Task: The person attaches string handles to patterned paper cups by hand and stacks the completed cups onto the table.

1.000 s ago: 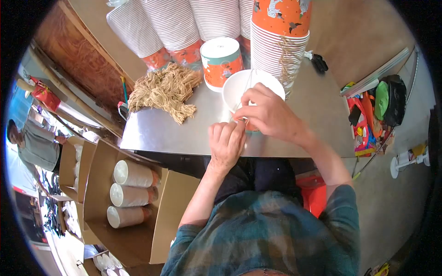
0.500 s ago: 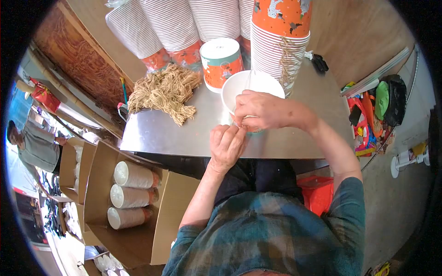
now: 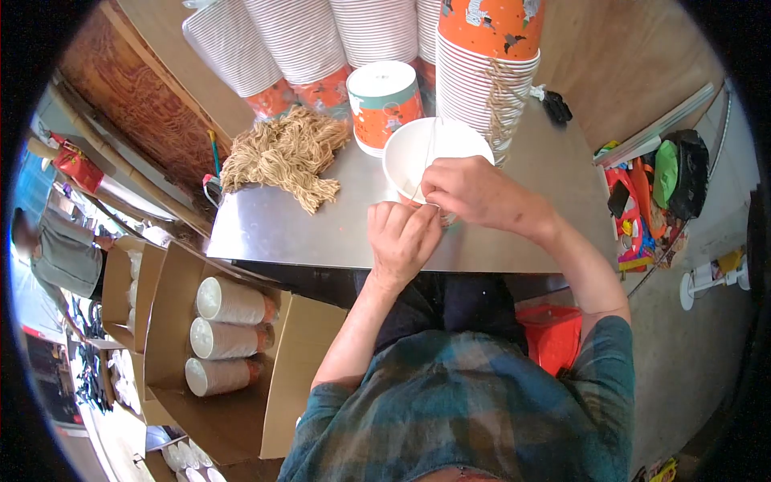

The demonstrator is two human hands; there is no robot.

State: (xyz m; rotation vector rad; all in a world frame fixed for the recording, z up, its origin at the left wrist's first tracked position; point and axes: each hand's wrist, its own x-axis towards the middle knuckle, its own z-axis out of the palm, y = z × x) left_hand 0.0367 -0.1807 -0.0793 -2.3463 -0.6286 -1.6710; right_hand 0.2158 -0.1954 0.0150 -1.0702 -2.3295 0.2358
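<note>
A paper bucket [image 3: 405,157] stands on the metal table with its white inside facing up. A thin cord [image 3: 432,143] runs across its mouth and down to my fingers at the near rim. My left hand [image 3: 401,241] is closed in a pinch at that rim, fingertips against the cord's end. Above and to its right, my right hand [image 3: 474,191] pinches the cord, its fingertips almost touching the left ones. The fingers hide the exact knot or hole there. Just behind stands an upside-down orange and green bucket [image 3: 384,120].
A heap of tan cords [image 3: 281,157] lies on the metal table [image 3: 321,245] at left. A tall stack of nested buckets [image 3: 486,96] stands at right, wrapped stacks [image 3: 297,40] behind. An open carton [image 3: 309,353] holds more stacks. A red bin [image 3: 550,337] and a person [image 3: 68,257] are also there.
My right hand has shifted slightly right and its wrist has turned, uncovering the cord over the bucket's mouth. My left hand has moved a little right and up, still pinching at the near rim.
</note>
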